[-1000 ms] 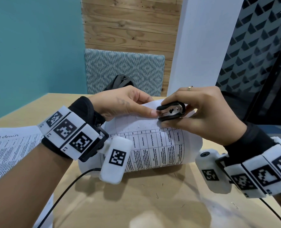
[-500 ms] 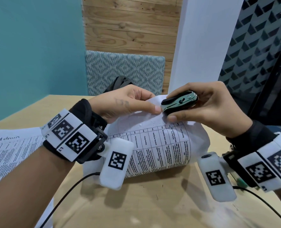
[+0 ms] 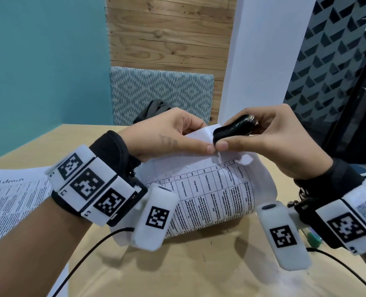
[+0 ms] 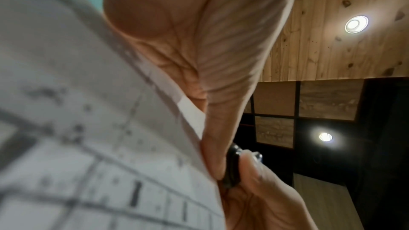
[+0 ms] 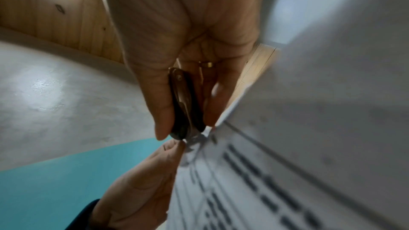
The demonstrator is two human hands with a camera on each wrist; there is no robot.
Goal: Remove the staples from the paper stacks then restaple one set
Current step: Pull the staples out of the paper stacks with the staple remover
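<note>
2 hands, both mid-frame in head view. Left hand (image 3: 167,133) pinches top corner of 1 paper stack (image 3: 210,194) betw. thumb & curled fingers, stack lifted and bowed, lower edge near the table (image 3: 199,271). Right hand (image 3: 285,142) grips 1 black staple remover (image 3: 233,130), thumb under, fingers over, squeezed nearly closed; its tip sits at the same corner, touching paper right beside left thumb. 2nd paper stack (image 3: 12,202) lies flat at left edge of frame, "Admin" handwritten on top. 2 loose staples seen on table, lower center (image 3: 204,258) and lower right (image 3: 307,271). 1 patterned chair back (image 3: 160,93) behind table, upper center.
</note>
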